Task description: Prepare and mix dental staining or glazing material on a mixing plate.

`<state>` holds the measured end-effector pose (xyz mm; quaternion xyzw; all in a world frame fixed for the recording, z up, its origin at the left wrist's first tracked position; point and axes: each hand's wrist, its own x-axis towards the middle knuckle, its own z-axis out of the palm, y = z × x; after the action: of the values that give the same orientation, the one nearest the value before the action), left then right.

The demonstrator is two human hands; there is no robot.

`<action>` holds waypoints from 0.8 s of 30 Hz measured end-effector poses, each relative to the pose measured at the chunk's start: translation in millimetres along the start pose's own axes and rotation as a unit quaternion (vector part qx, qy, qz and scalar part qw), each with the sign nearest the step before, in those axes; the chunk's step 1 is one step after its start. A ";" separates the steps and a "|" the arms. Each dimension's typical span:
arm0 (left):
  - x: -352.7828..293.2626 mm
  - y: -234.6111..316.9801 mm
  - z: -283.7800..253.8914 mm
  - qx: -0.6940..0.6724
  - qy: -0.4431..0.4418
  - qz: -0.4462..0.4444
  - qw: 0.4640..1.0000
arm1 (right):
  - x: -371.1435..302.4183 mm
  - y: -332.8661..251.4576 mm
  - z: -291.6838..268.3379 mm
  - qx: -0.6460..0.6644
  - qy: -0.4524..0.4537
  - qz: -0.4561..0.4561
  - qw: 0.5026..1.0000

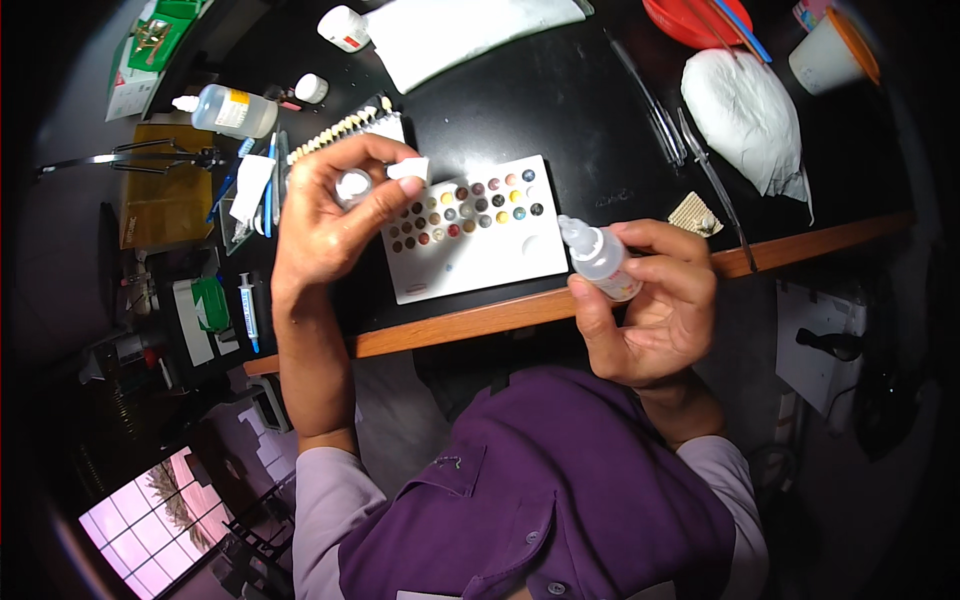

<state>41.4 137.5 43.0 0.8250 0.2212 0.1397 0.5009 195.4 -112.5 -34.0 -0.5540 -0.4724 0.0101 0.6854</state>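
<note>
My left hand (333, 215) is raised over the left part of a white palette (470, 262) with rows of small coloured round wells. Its thumb and forefinger pinch a small white piece (412, 171), too partly covered to name. A round, clear-white thing (353, 186) shows in the curl of the same hand. To the right of the palette, above the table's front edge, my right hand (660, 310) grips a small translucent dropper bottle (603, 262). The bottle tilts with its nozzle toward the upper left. Behind my left hand lies a tooth shade guide (345, 130).
At the left are a bigger squeeze bottle (235, 111), a syringe (248, 312) and a white jar (311, 88). White sheeting (470, 35) lies at the back. On the right are a crumpled white bag (745, 120), thin tools (650, 100), a red bowl (695, 20) and a cup (830, 60).
</note>
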 end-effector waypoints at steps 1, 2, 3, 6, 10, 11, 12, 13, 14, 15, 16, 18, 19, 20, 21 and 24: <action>-2.1 1.9 0.1 -0.019 -0.017 -0.006 1.000 | 3.2 -1.8 1.8 0.001 0.001 -0.008 1.000; -3.3 1.6 -2.0 -0.009 -0.041 0.023 0.999 | 6.8 -3.8 3.7 -0.022 -0.022 -0.013 0.999; -5.0 0.8 -1.8 -0.012 -0.050 0.045 0.998 | 10.4 -5.8 5.6 -0.045 -0.045 -0.018 0.998; -7.3 11.1 3.4 -0.016 -0.092 0.030 0.995 | 16.1 -10.0 13.0 -0.071 -0.032 -0.040 0.996; -8.8 14.7 7.1 0.032 -0.121 0.035 0.992 | 18.0 -17.5 22.3 -0.082 -0.026 -0.046 0.995; -7.7 15.5 9.1 0.031 -0.130 0.031 0.991 | 16.9 -17.2 23.7 -0.086 -0.028 -0.039 0.995; -6.1 14.0 13.5 0.025 -0.127 0.054 0.990 | 15.7 -15.7 24.7 -0.086 -0.027 -0.042 0.995; -7.2 13.0 15.0 0.018 -0.121 0.080 0.989 | 16.2 -16.8 26.8 -0.103 -0.035 -0.054 0.993; -8.5 12.7 14.7 0.018 -0.117 0.085 0.989 | 17.9 -18.8 28.0 -0.120 -0.042 -0.065 0.990; -9.7 12.7 14.0 0.008 -0.129 0.075 0.989 | 21.6 -22.0 28.2 -0.121 -0.043 -0.071 0.989; -9.9 12.9 13.8 0.000 -0.142 0.061 0.988 | 25.0 -23.1 26.9 -0.146 -0.055 -0.097 0.983; -8.9 15.4 10.5 0.024 -0.139 0.073 0.987 | 29.2 -24.7 26.3 -0.170 -0.066 -0.127 0.975; -7.6 16.2 9.2 0.045 -0.141 0.084 0.985 | 29.1 -24.3 26.7 -0.148 -0.064 -0.107 0.981; -6.6 16.5 8.8 0.053 -0.129 0.134 0.981 | 29.1 -24.0 27.2 -0.126 -0.063 -0.088 0.986; -6.9 20.0 8.5 0.055 -0.127 0.138 0.981 | 28.4 -24.7 27.6 -0.127 -0.061 -0.093 0.986; -9.8 31.2 12.1 0.007 -0.120 0.164 0.979 | 20.8 -28.2 27.6 -0.011 -0.057 0.046 0.997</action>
<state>45.4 110.9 65.0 0.8644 0.0220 0.1190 0.4880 174.3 -91.6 -0.7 -0.5811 -0.4847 0.0683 0.6502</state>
